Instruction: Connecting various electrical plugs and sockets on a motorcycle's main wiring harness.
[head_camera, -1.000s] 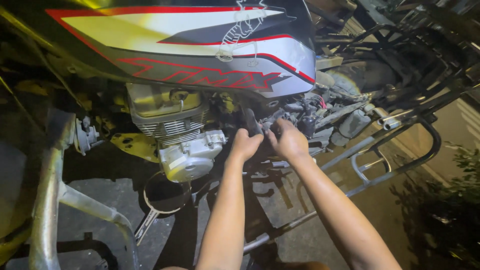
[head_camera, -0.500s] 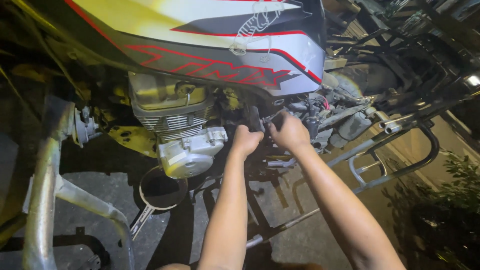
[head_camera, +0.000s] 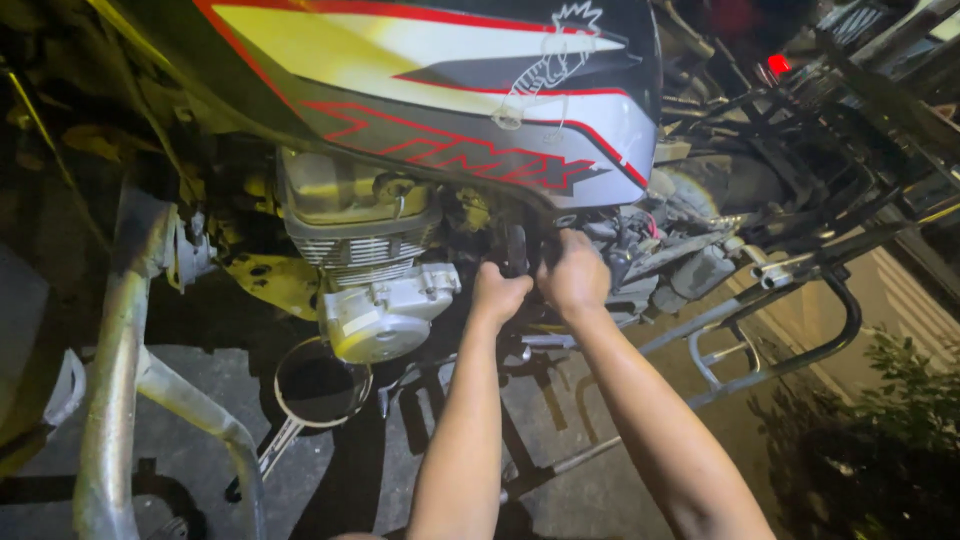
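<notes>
Motorcycle (head_camera: 430, 90) side: left hand (head_camera: 497, 293) fisted, right hand (head_camera: 574, 272) curled on dark part (head_camera: 516, 250).

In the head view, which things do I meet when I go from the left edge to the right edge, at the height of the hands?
Silver exhaust pipe → silver engine cover → left hand → right hand → black curved rack tube → green plant.

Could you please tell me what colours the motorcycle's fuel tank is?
The fuel tank is black with yellow, grey and red stripes, seen in the head view.
</notes>
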